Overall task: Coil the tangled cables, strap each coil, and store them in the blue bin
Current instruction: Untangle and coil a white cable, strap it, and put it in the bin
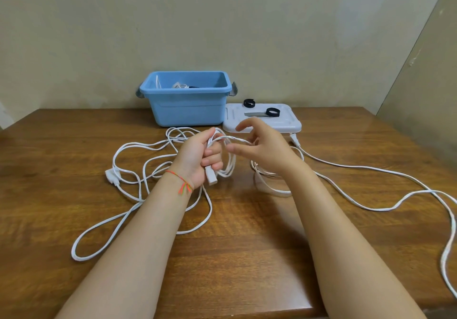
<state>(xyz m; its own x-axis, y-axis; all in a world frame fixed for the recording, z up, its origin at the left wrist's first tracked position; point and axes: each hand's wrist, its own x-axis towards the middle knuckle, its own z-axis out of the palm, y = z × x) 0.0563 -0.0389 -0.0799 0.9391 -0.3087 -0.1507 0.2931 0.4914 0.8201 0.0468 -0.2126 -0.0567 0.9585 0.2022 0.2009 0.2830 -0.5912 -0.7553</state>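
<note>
A glossy wooden table (247, 244) (grain showing) meets plain beige walls (222, 22).

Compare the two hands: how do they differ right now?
The left hand grips a white cable coil in a closed fist; the right hand has fingers spread, with cable running across them. The left wrist wears a red thread bracelet; the right is bare. Both hover above the table.

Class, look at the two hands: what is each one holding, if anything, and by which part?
The left hand grips a small coil of white cable around its gathered loops, with the plug end sticking out below the fist. The right hand is open, and cable runs across its fingers.
</note>
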